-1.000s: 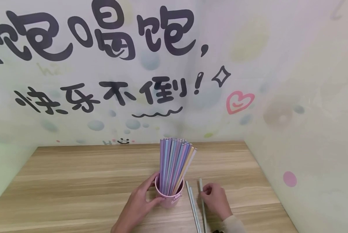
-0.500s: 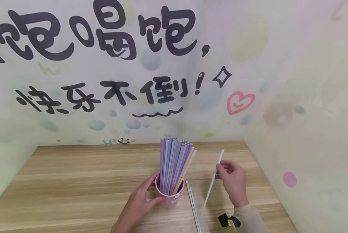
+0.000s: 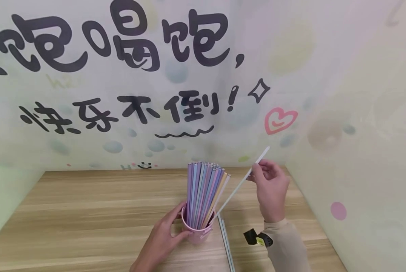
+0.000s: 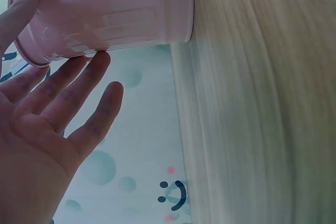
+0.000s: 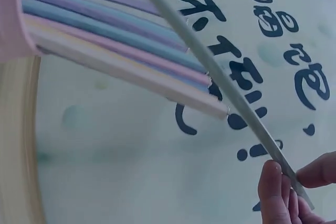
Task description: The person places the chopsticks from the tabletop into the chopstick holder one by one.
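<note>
My left hand [image 3: 160, 236] steadies a small pink bucket [image 3: 198, 236], thumb at the near side and fingers at the far side. Several long thin pastel sticks [image 3: 203, 194], purple, blue, pink and yellow, stand in it, leaning right. Between thumb and fingers my right hand [image 3: 271, 189] pinches a pale greenish-white stick [image 3: 236, 190] near its upper end, held at a slant. In the head view its lower end meets the bucket's right rim; whether it is inside I cannot tell. The right wrist view shows the pinching fingertips [image 5: 270, 174].
Pale blue-green sticks [image 3: 226, 241] lie on the wood-grain table [image 3: 87, 211], right of the bucket. A printed wall [image 3: 138, 151] with black lettering rises behind the table. Another wall [image 3: 366, 170] bounds the right side. A dark strap device [image 3: 259, 238] is on the right wrist.
My right hand has picked up a stick from the table, lifted it up and away, and tilted its lower end to the bucket's rim. My left hand and the bucket stay put.
</note>
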Available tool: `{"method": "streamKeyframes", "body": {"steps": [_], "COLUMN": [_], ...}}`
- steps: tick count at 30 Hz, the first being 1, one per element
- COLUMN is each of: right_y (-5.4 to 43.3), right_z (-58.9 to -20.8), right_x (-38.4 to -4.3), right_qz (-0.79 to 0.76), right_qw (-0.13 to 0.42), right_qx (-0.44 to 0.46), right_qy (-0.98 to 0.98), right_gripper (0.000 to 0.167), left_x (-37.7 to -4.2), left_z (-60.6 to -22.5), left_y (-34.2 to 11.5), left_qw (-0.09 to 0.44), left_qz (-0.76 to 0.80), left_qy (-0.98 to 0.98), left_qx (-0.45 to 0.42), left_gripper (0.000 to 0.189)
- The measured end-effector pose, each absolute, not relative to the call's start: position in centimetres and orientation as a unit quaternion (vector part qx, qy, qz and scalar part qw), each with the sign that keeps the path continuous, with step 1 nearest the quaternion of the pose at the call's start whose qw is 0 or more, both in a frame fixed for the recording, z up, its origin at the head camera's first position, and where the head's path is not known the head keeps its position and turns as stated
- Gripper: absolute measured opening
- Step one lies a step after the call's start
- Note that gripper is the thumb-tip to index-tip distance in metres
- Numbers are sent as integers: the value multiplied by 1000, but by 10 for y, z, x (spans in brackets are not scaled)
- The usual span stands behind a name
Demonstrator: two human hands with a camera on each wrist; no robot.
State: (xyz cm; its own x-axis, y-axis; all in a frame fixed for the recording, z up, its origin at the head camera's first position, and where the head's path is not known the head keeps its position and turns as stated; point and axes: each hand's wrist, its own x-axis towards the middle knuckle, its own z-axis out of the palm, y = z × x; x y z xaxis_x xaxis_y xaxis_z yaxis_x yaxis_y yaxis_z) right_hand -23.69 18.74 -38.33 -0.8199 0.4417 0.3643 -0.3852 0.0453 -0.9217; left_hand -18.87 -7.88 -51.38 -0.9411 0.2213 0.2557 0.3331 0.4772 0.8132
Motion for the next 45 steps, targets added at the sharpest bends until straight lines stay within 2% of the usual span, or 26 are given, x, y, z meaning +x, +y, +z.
{"method": "streamKeyframes", "body": {"steps": [7, 13, 22, 28, 39, 42, 45], "right_y": [162, 141, 135, 135, 135, 141, 154], "right_z": [-387, -402, -452, -463, -456, -463, -486], "right_x": [-237, -230, -230, -227, -213, -210, -215], "right_qz": [626, 576, 516, 515, 541, 534, 513], "right_qw": [345, 335, 323, 311, 269, 235, 187], "right_qx": [39, 49, 82, 81, 57, 34, 4], "right_qy": [-698, -744, -789, -795, -795, -812, -838], "right_gripper": [7, 10, 17, 19, 10, 7, 3], "left_x": [-188, -188, -190, -191, -191, -190, -191], "left_z": [-514, -515, -513, -514, -514, -513, -514], "left_y": [-79, -79, -78, -77, -78, -79, -79], "left_qw": [59, 63, 59, 58, 51, 46, 52], "left_qz": [-488, -485, -485, -487, -490, -492, -491], "left_qy": [-855, -856, -856, -855, -855, -854, -854], "left_qx": [-162, -166, -171, -167, -161, -160, -164], "left_gripper": [90, 90, 90, 89, 89, 89, 91]}}
